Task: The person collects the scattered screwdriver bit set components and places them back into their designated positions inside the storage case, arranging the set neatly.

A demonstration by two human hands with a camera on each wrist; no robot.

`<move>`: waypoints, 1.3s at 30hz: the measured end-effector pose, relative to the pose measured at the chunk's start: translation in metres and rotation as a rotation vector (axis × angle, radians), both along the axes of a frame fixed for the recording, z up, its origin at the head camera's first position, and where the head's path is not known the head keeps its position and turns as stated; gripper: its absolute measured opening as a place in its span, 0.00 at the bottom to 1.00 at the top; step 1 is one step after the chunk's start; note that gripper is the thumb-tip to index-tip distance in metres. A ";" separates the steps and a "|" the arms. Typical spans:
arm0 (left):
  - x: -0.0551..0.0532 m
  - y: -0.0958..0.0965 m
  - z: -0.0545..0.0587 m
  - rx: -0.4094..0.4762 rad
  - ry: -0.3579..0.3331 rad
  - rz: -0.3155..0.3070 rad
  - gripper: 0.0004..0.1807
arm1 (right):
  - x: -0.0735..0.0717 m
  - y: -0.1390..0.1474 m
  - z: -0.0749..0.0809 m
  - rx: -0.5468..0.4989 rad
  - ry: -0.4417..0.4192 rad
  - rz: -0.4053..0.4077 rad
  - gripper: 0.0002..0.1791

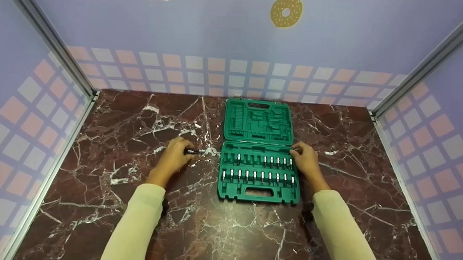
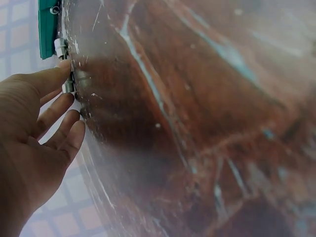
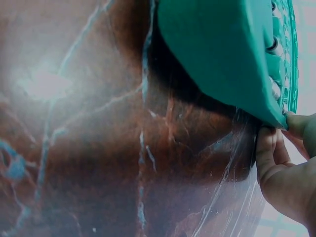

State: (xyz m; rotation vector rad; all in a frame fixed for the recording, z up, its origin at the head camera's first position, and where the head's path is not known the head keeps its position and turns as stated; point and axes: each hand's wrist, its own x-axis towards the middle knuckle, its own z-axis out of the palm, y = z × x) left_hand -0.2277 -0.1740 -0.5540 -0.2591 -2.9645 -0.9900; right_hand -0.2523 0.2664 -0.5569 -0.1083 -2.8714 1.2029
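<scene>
A green socket case (image 1: 258, 192) lies unfolded, its lid (image 1: 259, 125) toward the back wall. Silver bit sockets (image 1: 255, 176) fill the lower row; the upper row has one bit socket (image 1: 238, 158) at left and several (image 1: 278, 162) at right, with bare slots between. Left of the case, my left hand (image 1: 176, 153) pinches a small silver and dark bit socket (image 2: 67, 86) low over the table between thumb and fingers. Another silver end (image 2: 60, 47) shows beyond the thumb. My right hand (image 1: 306, 159) grips the case's right edge near the hinge, thumb on top and fingers at the side.
The dark red marbled table (image 1: 228, 230) extends around the case. A purple back wall (image 1: 219, 33) with pink and white squares stands just behind the lid. Side panels (image 1: 20, 111) with metal edges bound the table left and right.
</scene>
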 end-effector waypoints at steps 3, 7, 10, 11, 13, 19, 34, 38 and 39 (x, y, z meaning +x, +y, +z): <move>-0.001 0.000 -0.002 -0.015 0.032 -0.001 0.11 | 0.000 -0.001 0.001 -0.001 -0.005 -0.003 0.10; -0.003 0.000 -0.004 -0.010 0.056 -0.001 0.08 | 0.000 -0.002 0.000 0.003 -0.003 -0.007 0.10; -0.002 -0.001 -0.005 0.002 0.061 -0.006 0.06 | 0.000 -0.002 0.000 0.004 0.003 -0.009 0.10; -0.002 -0.002 -0.005 0.002 0.067 -0.012 0.05 | 0.000 -0.002 -0.001 0.003 0.005 -0.008 0.10; -0.002 -0.003 -0.005 0.009 0.068 -0.020 0.04 | 0.000 -0.002 0.000 0.001 0.006 -0.007 0.10; 0.000 -0.005 -0.001 0.073 0.076 -0.015 0.06 | 0.001 -0.001 0.001 -0.012 -0.007 0.009 0.10; 0.010 0.004 0.019 0.201 0.004 0.039 0.06 | 0.000 -0.001 0.002 -0.008 -0.027 0.014 0.11; 0.011 0.014 0.025 0.219 0.006 -0.007 0.06 | 0.001 -0.001 0.001 -0.008 -0.026 0.009 0.11; 0.011 0.017 0.025 0.223 0.008 -0.023 0.06 | 0.001 -0.001 0.001 -0.009 -0.028 0.005 0.11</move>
